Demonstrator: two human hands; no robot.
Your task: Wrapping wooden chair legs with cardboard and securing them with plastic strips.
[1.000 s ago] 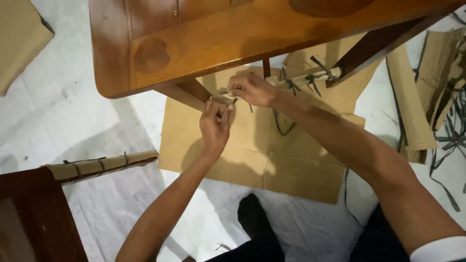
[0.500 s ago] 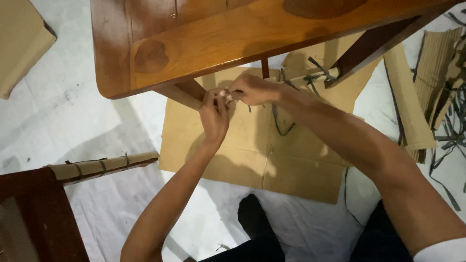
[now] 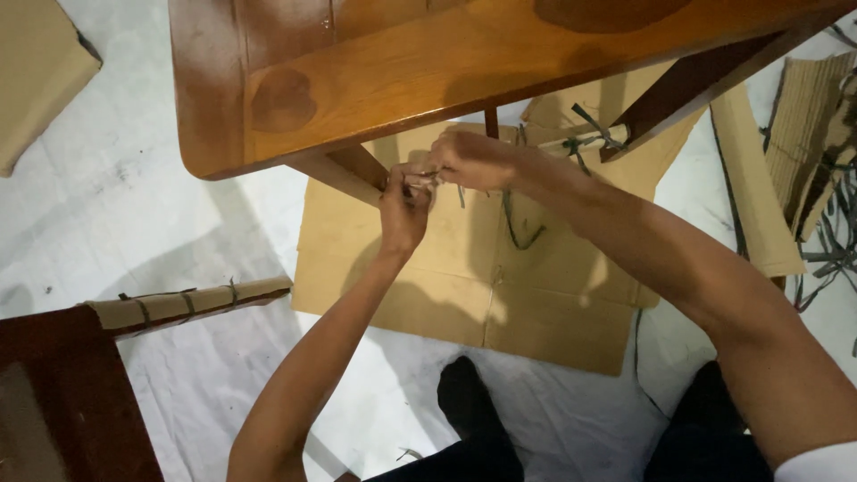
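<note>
Under the table [image 3: 375,71] edge, left hand [image 3: 403,210] and right hand [image 3: 469,161] pinch a strap [image 3: 420,178] (grey, thin) around a cardboard-wrapped leg [image 3: 339,178], fingertips touching

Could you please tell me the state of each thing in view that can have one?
Left hand: closed on the strap at the table leg.
Right hand: closed, pinching the same strap.
Strap: held between both hands.
Table leg: partly wrapped in cardboard.
Cardboard sheet: flat on the floor.
Wrapped leg: cardboard-covered, tied with straps.
Loose straps: scattered on the floor.
</note>
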